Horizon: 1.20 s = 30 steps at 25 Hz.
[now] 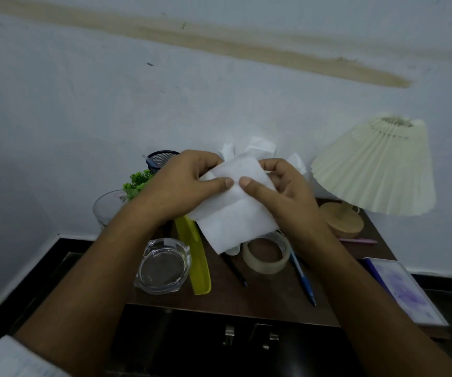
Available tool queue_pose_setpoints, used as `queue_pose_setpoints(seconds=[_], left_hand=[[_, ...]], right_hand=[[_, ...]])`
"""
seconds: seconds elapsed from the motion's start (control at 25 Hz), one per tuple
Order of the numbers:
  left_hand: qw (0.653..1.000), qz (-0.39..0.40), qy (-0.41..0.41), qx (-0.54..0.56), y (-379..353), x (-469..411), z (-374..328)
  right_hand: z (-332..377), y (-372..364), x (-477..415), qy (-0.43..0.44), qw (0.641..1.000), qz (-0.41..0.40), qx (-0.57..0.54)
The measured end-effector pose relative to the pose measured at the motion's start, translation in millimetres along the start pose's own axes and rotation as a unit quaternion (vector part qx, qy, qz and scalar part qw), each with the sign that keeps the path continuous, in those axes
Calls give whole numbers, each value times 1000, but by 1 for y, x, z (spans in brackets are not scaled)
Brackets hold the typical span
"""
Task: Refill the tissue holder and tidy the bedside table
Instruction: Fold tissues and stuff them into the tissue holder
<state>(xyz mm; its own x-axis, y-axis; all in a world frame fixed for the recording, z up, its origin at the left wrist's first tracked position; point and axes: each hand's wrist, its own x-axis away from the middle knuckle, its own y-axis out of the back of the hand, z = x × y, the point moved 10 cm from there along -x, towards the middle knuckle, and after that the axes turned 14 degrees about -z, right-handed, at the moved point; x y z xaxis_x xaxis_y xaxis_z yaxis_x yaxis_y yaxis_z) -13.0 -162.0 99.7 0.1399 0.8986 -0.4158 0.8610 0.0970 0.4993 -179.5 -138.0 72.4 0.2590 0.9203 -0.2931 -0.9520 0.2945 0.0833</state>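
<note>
- Both hands, the left hand (181, 183) and the right hand (282, 191), pinch one folded white tissue (235, 213), held up left of the lamp (377, 164).
- More white tissues (260, 146) poke up behind it, left of the lamp — what holds them is hidden.

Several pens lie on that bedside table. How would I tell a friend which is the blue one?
Start at the pleated cream lamp on the right, then drop to the beige tape roll near the middle. The blue pen lies just right of that roll, pointing toward the front edge; the black pen lies on the roll's left.
</note>
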Motion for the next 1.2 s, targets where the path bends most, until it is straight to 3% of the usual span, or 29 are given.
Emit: queue_pose_setpoints(seconds=[0.12,0.24,0.48,0.6,0.84,1.04,1.2], left_hand=[[988,-69,74,115,6,0,13],[977,-99,111,152,2,2,19],[941,60,201,266,-55,16,5],[949,39,176,258,-59,15,3],[962,-52,122,240,-39,8,9],[960,-76,114,245,-34,7,6],[976,-9,77,203,-42,8,-5]], right_hand=[[-11,7,3,-46,998,11,-29],[-15,19,1,-75,993,-25,-88],[-13,29,-3,-76,989,-61,-111],[-12,26,0,-76,991,-46,-99],[-21,27,-1,-181,971,-55,-144],[-12,30,-1,-118,982,-60,-134],[-8,39,-7,-103,987,-62,-110]])
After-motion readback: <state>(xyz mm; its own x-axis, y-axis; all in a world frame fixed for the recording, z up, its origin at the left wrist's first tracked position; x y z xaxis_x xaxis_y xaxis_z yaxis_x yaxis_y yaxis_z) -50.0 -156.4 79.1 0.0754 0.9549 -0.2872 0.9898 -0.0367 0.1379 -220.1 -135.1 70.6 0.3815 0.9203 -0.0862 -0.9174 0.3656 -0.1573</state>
